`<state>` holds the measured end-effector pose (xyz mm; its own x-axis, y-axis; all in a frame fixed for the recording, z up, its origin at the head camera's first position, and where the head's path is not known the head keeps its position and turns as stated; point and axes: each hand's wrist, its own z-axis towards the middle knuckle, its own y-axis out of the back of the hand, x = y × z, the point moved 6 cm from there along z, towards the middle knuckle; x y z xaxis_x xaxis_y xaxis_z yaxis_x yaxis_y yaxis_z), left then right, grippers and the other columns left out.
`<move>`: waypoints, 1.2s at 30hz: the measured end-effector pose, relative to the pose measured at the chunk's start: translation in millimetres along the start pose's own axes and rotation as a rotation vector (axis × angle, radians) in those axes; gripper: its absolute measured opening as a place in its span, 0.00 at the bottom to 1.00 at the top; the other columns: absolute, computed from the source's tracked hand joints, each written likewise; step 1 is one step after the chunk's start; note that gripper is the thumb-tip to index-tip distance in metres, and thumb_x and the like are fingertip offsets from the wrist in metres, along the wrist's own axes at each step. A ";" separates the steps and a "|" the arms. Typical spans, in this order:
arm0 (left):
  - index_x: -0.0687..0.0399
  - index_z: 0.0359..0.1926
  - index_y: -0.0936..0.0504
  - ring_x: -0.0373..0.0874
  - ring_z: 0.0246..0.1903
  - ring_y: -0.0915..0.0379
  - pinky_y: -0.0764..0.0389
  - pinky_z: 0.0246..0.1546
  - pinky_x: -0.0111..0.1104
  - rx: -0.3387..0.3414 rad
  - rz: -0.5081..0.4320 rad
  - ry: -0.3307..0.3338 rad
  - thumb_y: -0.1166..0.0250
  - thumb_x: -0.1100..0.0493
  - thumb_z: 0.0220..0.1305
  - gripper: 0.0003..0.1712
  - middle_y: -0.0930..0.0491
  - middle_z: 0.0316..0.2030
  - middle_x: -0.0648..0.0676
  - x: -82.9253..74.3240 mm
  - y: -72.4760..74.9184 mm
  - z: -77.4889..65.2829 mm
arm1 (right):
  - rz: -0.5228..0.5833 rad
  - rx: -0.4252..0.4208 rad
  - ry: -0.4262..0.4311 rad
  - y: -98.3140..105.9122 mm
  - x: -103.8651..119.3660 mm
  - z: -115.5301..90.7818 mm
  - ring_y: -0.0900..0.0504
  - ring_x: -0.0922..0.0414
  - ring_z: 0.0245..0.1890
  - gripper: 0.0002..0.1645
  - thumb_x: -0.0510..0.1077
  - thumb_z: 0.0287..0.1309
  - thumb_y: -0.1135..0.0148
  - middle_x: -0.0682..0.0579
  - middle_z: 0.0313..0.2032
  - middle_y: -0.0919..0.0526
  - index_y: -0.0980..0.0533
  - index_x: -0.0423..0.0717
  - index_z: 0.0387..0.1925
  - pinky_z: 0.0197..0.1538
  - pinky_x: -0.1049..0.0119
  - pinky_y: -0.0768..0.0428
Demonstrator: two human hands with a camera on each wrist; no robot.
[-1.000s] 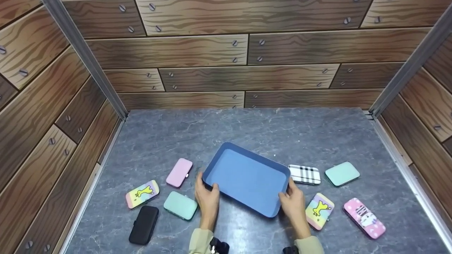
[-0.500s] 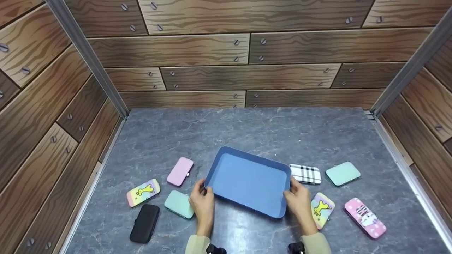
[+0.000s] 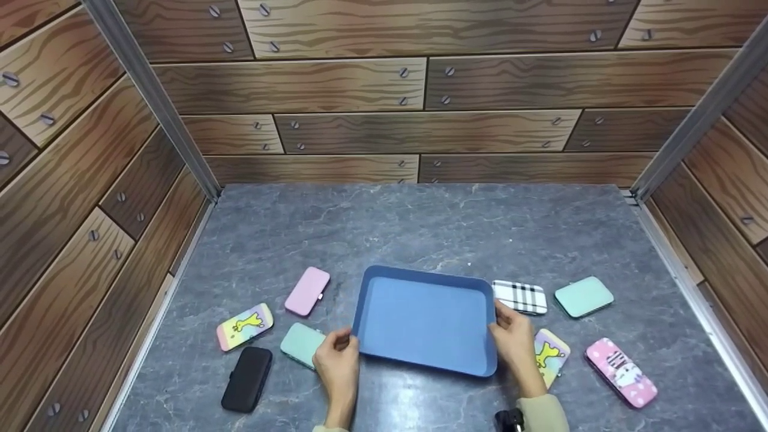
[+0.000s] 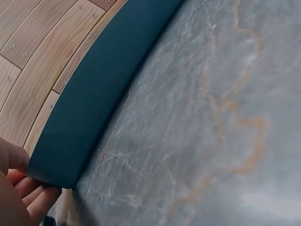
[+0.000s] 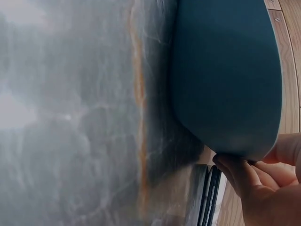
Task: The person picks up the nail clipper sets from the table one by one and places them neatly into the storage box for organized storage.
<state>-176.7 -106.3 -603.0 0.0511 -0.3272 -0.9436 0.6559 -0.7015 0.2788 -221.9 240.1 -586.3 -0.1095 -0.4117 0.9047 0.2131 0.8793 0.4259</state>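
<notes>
A blue rectangular tray (image 3: pixel 426 324) sits in the middle of the table with nothing in it. My left hand (image 3: pixel 338 363) pinches its near left corner, thumb inside and fingers outside. On the opposite short side, my right hand (image 3: pixel 515 339) pinches the right wall. The left wrist view has the tray's outer wall (image 4: pixel 94 103) reaching down to the left fingers. In the right wrist view the wall's corner (image 5: pixel 225 89) is held between right thumb and fingers. A mint case (image 3: pixel 302 344) lies partly behind the left hand, and a giraffe-print case (image 3: pixel 551 354) partly behind the right.
Left of the tray lie a pink case (image 3: pixel 308 291), another giraffe case (image 3: pixel 245 327) and a black case (image 3: pixel 247 380). On the right are a plaid case (image 3: pixel 521 297), a mint case (image 3: pixel 584 297) and a pink cartoon case (image 3: pixel 621 372). Wood-patterned walls (image 3: pixel 348 87) enclose the table.
The tray has turned counterclockwise, so its long sides now run nearly level across the view. My left hand has come nearer to me; my right hand has shifted slightly right.
</notes>
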 end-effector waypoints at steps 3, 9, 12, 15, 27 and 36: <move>0.58 0.24 0.15 0.39 0.20 0.23 0.20 0.23 0.29 0.006 -0.005 0.012 0.32 0.71 0.43 0.05 0.18 0.20 0.52 0.7 2.6 -4.7 | -0.013 0.000 0.007 0.6 0.9 1.1 0.27 0.40 0.55 0.30 0.24 0.49 0.49 0.31 0.54 0.27 0.32 0.28 0.58 0.56 0.55 0.27; 0.53 0.21 0.15 0.37 0.18 0.24 0.22 0.22 0.29 0.003 0.035 0.024 0.30 0.69 0.42 0.06 0.19 0.18 0.47 0.6 7.6 -11.0 | -0.051 -0.063 0.075 0.9 3.3 2.6 0.25 0.42 0.53 0.29 0.23 0.47 0.49 0.33 0.52 0.25 0.29 0.29 0.55 0.54 0.56 0.25; 0.52 0.21 0.15 0.37 0.18 0.23 0.22 0.22 0.29 -0.002 0.037 0.036 0.29 0.68 0.42 0.07 0.18 0.18 0.47 1.5 9.2 -12.1 | -0.088 -0.101 0.119 0.0 4.1 1.4 0.23 0.42 0.51 0.28 0.23 0.47 0.47 0.34 0.51 0.24 0.27 0.30 0.54 0.52 0.56 0.23; 0.52 0.21 0.15 0.37 0.18 0.23 0.22 0.22 0.28 -0.002 0.032 0.043 0.30 0.68 0.41 0.07 0.18 0.18 0.47 2.9 9.6 -12.9 | -0.115 -0.105 0.152 -2.9 4.3 0.3 0.24 0.42 0.51 0.27 0.23 0.49 0.47 0.33 0.52 0.24 0.28 0.30 0.55 0.51 0.55 0.23; 0.49 0.16 0.18 0.36 0.17 0.26 0.23 0.21 0.29 -0.020 0.077 0.001 0.28 0.68 0.40 0.10 0.20 0.15 0.44 2.8 14.1 -11.5 | -0.248 -0.036 0.175 -12.4 4.1 -2.2 0.28 0.42 0.56 0.32 0.25 0.51 0.49 0.34 0.57 0.29 0.34 0.33 0.61 0.49 0.49 0.22; 0.48 0.15 0.18 0.36 0.17 0.27 0.24 0.23 0.30 0.011 0.105 -0.004 0.27 0.67 0.39 0.11 0.21 0.15 0.44 1.3 15.6 -8.9 | -0.264 0.001 0.134 -12.9 6.6 -2.7 0.28 0.41 0.56 0.32 0.26 0.52 0.50 0.34 0.57 0.30 0.35 0.33 0.62 0.47 0.50 0.22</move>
<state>-159.7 -112.0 -601.4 0.1161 -0.4019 -0.9083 0.6390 -0.6699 0.3781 -222.8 225.3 -585.8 -0.0315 -0.6544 0.7555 0.1938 0.7375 0.6470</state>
